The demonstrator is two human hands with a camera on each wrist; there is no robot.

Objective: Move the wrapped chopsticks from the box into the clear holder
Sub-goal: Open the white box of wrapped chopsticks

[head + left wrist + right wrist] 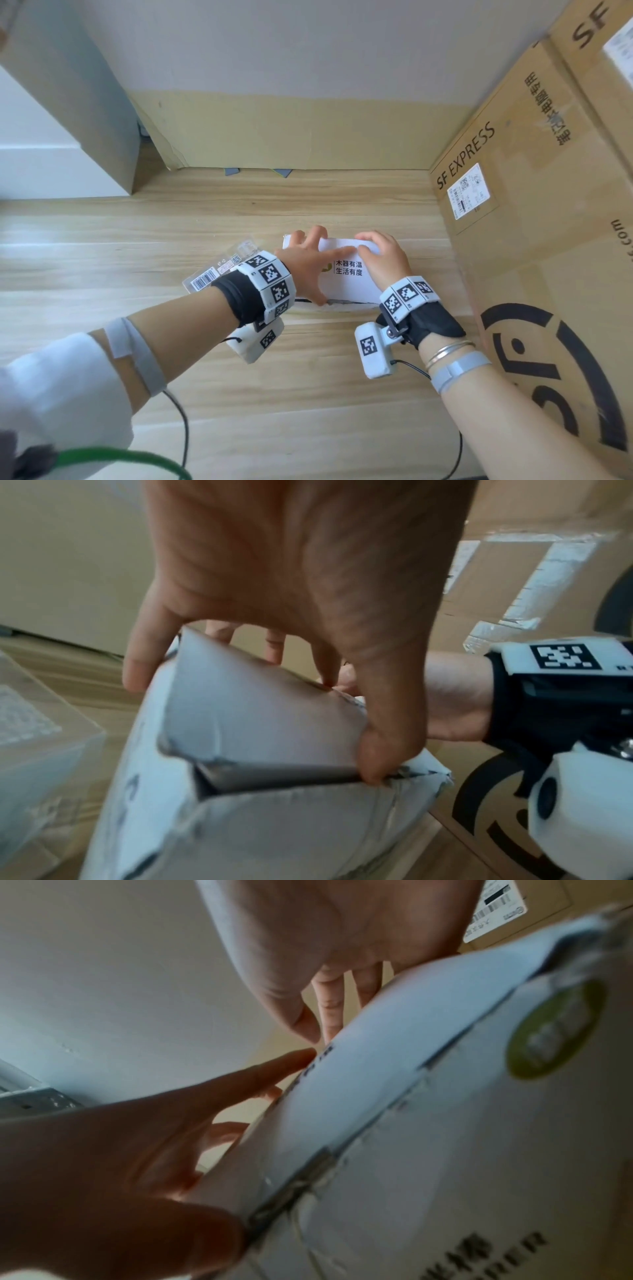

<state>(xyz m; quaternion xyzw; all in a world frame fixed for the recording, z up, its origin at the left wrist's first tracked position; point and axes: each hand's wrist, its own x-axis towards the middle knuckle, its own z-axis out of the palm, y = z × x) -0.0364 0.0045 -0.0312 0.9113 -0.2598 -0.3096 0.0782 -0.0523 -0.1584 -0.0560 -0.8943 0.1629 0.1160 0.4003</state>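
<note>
A white cardboard box (349, 279) with black print lies on the wooden surface (137, 246). My left hand (310, 267) spans its top flap. The thumb (377, 758) hooks the flap's near edge at a dark gap, and the fingers reach over the far edge. My right hand (376, 253) grips the box's far right part, fingers curled over the far edge (329, 1010). The clear holder (219, 270), with barcode stickers, lies just left of the box, partly under my left wrist. No wrapped chopsticks show; the inside of the box is hidden.
Large brown SF Express cartons (548, 205) stand close on the right. A cardboard sheet (291, 137) leans on the wall behind. A white cabinet (51, 154) is at the far left. Black cables (181, 428) trail near my arms.
</note>
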